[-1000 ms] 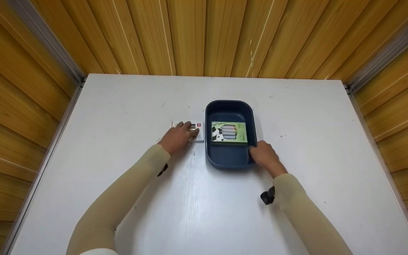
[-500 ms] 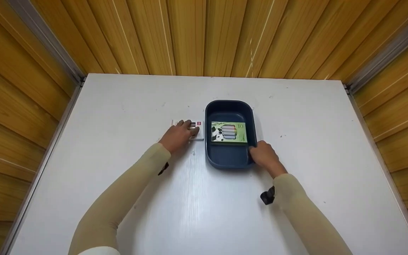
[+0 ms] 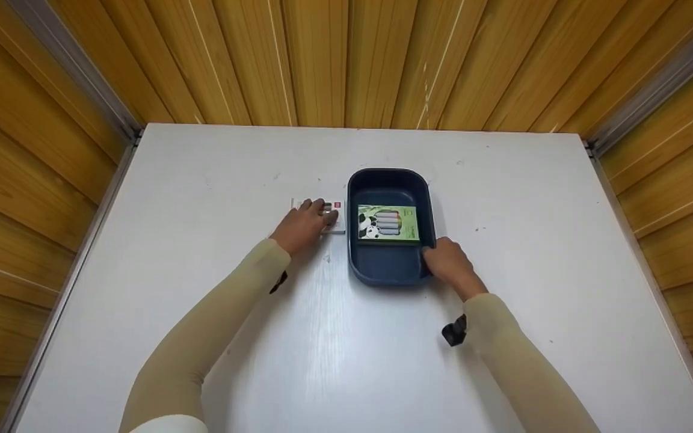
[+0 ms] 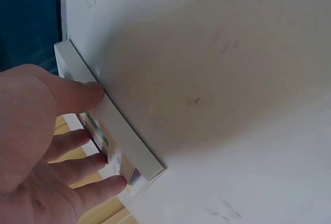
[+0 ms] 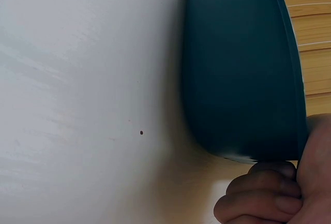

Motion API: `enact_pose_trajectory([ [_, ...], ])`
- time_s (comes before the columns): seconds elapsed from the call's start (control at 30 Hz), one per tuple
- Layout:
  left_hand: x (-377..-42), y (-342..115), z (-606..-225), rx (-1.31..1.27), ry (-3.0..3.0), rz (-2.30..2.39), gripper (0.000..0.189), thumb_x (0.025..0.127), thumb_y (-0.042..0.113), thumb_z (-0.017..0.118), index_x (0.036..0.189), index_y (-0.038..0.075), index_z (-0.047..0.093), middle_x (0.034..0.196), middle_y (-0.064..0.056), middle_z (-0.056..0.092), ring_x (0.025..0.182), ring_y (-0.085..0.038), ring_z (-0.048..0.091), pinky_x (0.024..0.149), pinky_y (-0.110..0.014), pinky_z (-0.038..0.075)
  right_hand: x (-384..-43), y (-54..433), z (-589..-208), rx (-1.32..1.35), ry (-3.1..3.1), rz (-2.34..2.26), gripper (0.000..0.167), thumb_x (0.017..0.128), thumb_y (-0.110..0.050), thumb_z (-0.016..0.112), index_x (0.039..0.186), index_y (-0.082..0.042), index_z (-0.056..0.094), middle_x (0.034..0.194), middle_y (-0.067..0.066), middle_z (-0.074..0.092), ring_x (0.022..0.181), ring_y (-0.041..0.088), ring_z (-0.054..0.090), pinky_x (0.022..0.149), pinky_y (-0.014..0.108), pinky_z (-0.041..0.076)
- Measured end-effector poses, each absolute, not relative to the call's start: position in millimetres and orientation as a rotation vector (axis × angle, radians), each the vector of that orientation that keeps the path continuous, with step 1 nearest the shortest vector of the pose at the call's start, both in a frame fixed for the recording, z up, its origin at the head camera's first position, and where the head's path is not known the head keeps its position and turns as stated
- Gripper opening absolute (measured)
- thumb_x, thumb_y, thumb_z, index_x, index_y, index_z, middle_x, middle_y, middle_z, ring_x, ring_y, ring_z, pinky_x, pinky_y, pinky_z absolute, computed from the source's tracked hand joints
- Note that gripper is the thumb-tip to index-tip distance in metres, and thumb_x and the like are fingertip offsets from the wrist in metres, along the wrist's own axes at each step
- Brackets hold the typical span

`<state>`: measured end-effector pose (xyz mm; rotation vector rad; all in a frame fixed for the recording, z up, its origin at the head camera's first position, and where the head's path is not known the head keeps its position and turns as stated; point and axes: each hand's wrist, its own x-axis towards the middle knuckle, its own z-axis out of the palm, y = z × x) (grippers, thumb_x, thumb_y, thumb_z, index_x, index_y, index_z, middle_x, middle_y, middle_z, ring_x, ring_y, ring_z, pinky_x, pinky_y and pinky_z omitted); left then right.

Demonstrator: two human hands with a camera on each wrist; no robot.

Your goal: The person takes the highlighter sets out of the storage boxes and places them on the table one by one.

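My left hand [image 3: 301, 228] holds a flat white cardboard box [image 3: 338, 224] with a red logo and a printed front, lying left of the dark blue plastic bin [image 3: 390, 272]. In the left wrist view the thumb lies at the box's long white side [image 4: 124, 131], and the fingers reach over its printed face. My right hand [image 3: 450, 264] grips the bin's right wall near the front corner, with fingers curled outside, as the right wrist view shows. Inside the bin lies a green box [image 3: 388, 224] printed with pandas and coloured sticks.
The bin stands on a white table [image 3: 533, 240] with small scuff marks. Wood-patterned panels [image 3: 376, 60] enclose the table at the back and both sides. A black wrist camera [image 3: 455, 332] hangs under the right sleeve.
The left hand and the white box have slid slightly away from me, along the bin's left side. The right hand keeps its hold, and the bin stays in place.
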<state>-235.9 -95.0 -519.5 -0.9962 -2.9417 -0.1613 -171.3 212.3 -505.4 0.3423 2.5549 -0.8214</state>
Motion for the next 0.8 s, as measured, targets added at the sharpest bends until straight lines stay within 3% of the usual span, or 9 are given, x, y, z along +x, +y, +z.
enact_pose_trajectory([
  [0.8,-245.1,-93.9,-518.0,-0.943,-2.966,-0.143,0.034,0.094,0.002,0.056,0.124,0.018,0.060,0.123,-0.019,0.056,0.104,-0.034,0.057,0.074,-0.048,0.056,-171.1,211.9,-504.4,0.343,2.543,-0.833,0.047,0.097,-0.026,0.035,0.120,0.010,0.053,0.098,0.016,0.059,0.085,0.027,0.056,0.069,0.033,0.043],
])
